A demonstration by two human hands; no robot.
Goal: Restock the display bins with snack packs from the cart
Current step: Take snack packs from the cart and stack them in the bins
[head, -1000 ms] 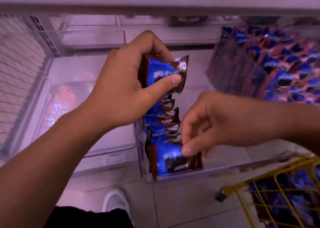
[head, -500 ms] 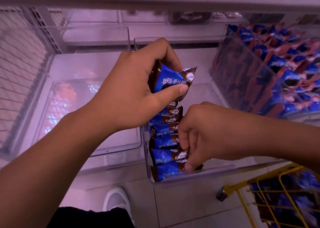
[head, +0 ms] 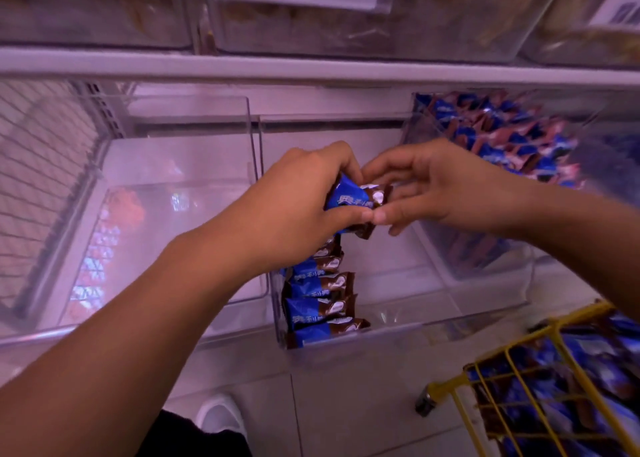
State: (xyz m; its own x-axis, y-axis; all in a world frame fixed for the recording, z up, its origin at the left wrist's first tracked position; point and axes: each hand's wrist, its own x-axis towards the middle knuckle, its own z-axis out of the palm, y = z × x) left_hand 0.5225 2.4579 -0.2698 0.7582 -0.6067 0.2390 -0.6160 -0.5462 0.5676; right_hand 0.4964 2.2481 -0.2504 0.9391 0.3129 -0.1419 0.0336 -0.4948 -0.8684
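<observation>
My left hand (head: 294, 207) grips a small stack of blue and brown snack packs (head: 349, 200) above the middle clear bin (head: 408, 328). My right hand (head: 433, 186) pinches the right end of the top pack, thumb under and fingers over it. Below the hands, several more snack packs (head: 318, 300) stand in a row along the bin's left wall. The rest of that bin's floor is bare. The yellow wire cart (head: 519, 384) at lower right holds many more packs.
An empty clear bin (head: 156, 214) sits to the left, and a full bin of the same packs (head: 502, 151) to the right. A shelf edge (head: 311, 72) with other bins runs above. A white shoe (head: 221, 418) shows on the tiled floor.
My right hand left the front pack in the bin's row and rose to the stack in my left hand, where it now pinches the top pack. The view tilted upward.
</observation>
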